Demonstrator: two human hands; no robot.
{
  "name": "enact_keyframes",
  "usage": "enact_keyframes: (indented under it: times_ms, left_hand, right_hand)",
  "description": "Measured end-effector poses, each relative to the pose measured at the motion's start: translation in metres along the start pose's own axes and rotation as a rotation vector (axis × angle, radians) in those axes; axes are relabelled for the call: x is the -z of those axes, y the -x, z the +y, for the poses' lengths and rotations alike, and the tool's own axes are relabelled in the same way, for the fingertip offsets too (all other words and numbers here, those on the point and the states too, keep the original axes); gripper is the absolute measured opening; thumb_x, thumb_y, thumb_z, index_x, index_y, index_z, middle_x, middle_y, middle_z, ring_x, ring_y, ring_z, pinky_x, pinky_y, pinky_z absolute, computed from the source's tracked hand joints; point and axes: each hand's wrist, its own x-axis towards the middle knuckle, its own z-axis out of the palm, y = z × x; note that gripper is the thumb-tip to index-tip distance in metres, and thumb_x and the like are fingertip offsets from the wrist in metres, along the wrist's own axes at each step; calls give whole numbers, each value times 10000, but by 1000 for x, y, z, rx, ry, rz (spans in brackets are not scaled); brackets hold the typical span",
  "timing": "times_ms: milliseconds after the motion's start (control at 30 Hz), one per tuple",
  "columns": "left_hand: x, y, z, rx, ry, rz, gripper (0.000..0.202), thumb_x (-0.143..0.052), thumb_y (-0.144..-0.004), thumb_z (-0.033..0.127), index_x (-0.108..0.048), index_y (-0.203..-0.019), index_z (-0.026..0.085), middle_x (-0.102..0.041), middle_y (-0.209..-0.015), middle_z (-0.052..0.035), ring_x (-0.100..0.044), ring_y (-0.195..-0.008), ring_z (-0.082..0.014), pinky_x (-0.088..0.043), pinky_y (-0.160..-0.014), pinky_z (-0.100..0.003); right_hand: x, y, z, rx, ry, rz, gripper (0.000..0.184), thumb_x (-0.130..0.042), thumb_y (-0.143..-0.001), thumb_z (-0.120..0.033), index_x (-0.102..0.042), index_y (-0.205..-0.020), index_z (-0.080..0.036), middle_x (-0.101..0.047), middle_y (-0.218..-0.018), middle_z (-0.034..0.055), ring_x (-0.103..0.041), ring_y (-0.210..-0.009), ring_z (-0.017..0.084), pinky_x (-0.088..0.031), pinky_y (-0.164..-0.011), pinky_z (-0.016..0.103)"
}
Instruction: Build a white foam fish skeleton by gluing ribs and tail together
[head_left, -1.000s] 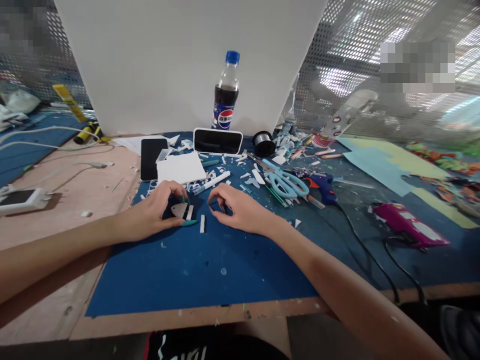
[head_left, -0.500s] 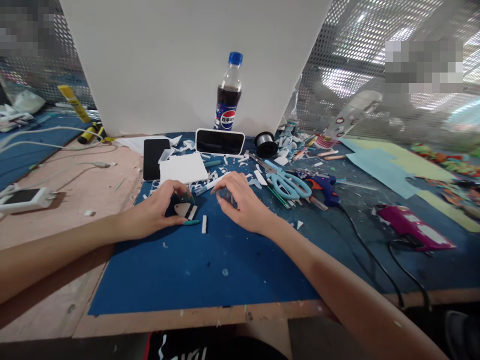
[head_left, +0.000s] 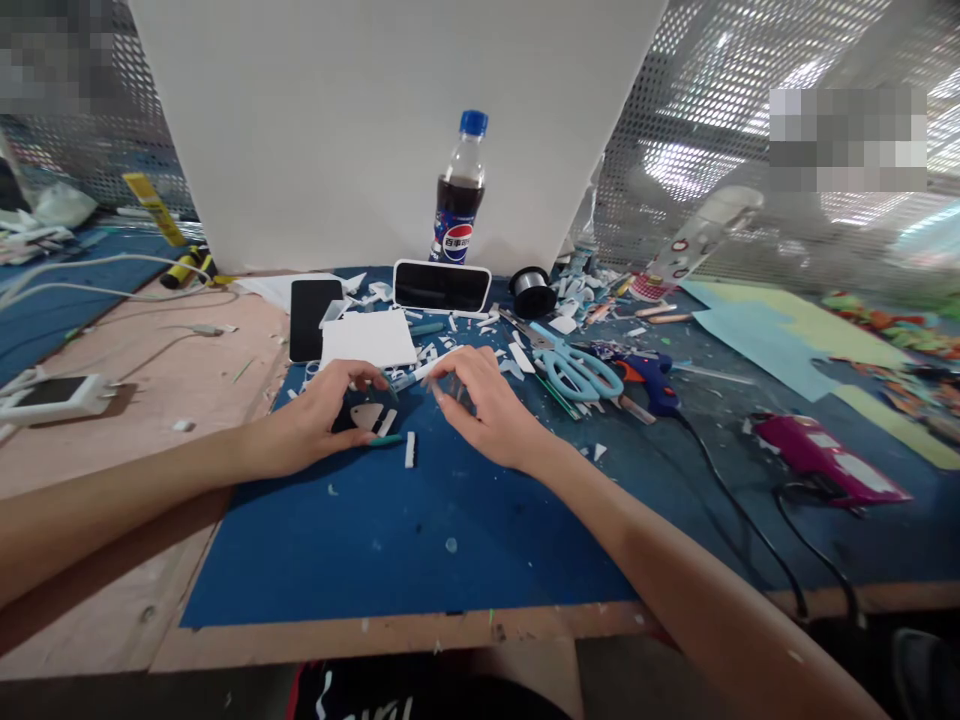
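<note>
While the left hand (head_left: 319,420) arches around a small, flat white pointed piece (head_left: 366,416), the right hand (head_left: 484,405) curls nearby.
The left fingers stand parted about that piece and a short white strip (head_left: 388,422); whether they touch either cannot be told. The right fingers are slightly apart, gripping nothing visible. A jagged-edged white strip (head_left: 410,450) lies beside the left thumb on the blue worktop (head_left: 375,580).

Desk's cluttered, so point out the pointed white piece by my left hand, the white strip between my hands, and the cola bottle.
Pointed white piece (head_left: 366,415): head view, its broad body.
White strip (head_left: 410,450): head view, its middle.
Cola bottle (head_left: 460,193): head view, dark-filled body.
</note>
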Motion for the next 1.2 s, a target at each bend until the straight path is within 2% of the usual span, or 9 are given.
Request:
enact_keyframes:
  times_ms: [133,267,467,567,700,833,1000,1067,1200]
  left_hand:
    - [1,0,4,-71,-52,76,398,-559,-870,353,-391,-1204,216,-506,-1132,-103,-526,-1033,-243,-506,-859,-419]
    - [0,1,7,-208,-130,243,428,-596,-860,316,-374,-1215,225,-541,-1134,-108,-520,-1062,-267,-469,-881,-460]
    - [0,1,12,-223,-173,394,416,-620,-838,304,-386,-1179,267,-562,-1107,-91,-550,-1023,-267,-466,-838,-467]
    - [0,0,13,-215,-175,426,435,-632,-825,298,-385,-1182,260,-556,-1112,-95,-545,-1032,-270,-461,-837,-464]
    - [-2,0,20,-230,-147,465,463,-634,-824,273,-377,-1208,233,-561,-1096,-98,-533,-1021,-267,-461,-837,-458]
    - [-1,4,33,-160,-117,415,425,-614,-835,263,-408,-1204,228,-608,-1061,-85,-537,-989,-263,-464,-839,-458]
    - [0,9,43,-75,-184,317,360,-594,-850,303,-485,-1186,235,-630,-1086,-70,-538,-999,-269,-447,-872,-449]
    - [-1,11,42,-119,-198,298,433,-568,-871,291,-420,-1275,241,-640,-1102,-66,-533,-1002,-266,-428,-889,-448]
    - [-3,14,39,-152,-202,257,668,-532,-898,273,-154,-1447,231,-660,-1080,-72,-509,-984,-274,-394,-884,-457]
  right_hand:
    - [-1,1,1,-29,-52,-5,119,-398,-923,-211,-500,-982,-189,-524,-988,88,-399,-897,214,-375,-777,338]
    - [0,1,-1,-49,-148,-12,197,-384,-957,-305,-503,-1081,-208,-533,-1084,88,-396,-1033,228,-391,-844,351]
    - [0,1,-7,-31,-125,-48,319,-335,-977,-375,-439,-1228,-206,-568,-1195,110,-370,-1164,255,-281,-981,458]
    - [-1,1,-9,-20,-119,-56,293,-351,-973,-382,-472,-1176,-209,-613,-1115,103,-417,-1119,253,-273,-961,462]
    - [-1,2,-8,45,-185,-29,255,-407,-960,-335,-454,-1169,-196,-642,-768,27,-512,-983,222,-297,-940,449]
    - [-1,3,-6,100,-191,37,154,-436,-943,-265,-500,-1060,-189,-573,-667,-4,-567,-842,189,-368,-892,420]
    - [0,5,-7,146,-124,18,140,-437,-934,-237,-520,-1025,-171,-591,-838,54,-558,-758,147,-446,-678,298]
    - [2,6,-9,165,-78,-15,141,-426,-935,-211,-517,-1033,-168,-602,-890,67,-551,-730,133,-437,-634,274]
    - [3,9,-10,148,-40,-58,156,-419,-933,-185,-514,-1055,-163,-610,-839,49,-539,-662,116,-416,-591,258]
